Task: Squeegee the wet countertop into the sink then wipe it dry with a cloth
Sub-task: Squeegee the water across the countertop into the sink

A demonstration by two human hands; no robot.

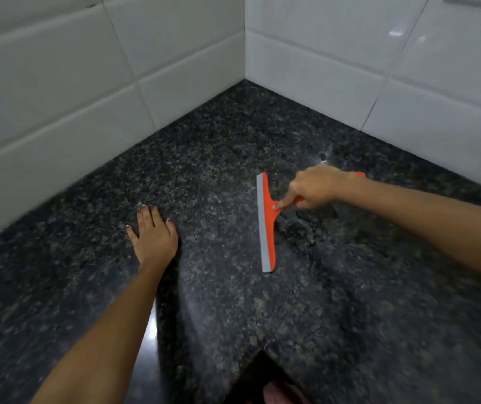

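Observation:
An orange squeegee (266, 225) with a grey rubber blade lies blade-down on the dark speckled granite countertop (233, 147), right of centre. My right hand (316, 188) is closed around its orange handle, the index finger stretched along the neck toward the blade. Water beads and a wet patch (300, 225) show on the stone just right of the blade. My left hand (153, 234) rests flat on the counter to the left of the squeegee, fingers spread, holding nothing. Neither a sink nor a cloth is in view.
White tiled walls (87, 91) meet in a corner behind the counter, on the left and the right. The counter's front has an inner notch at the bottom centre (262, 354), with something pinkish below it.

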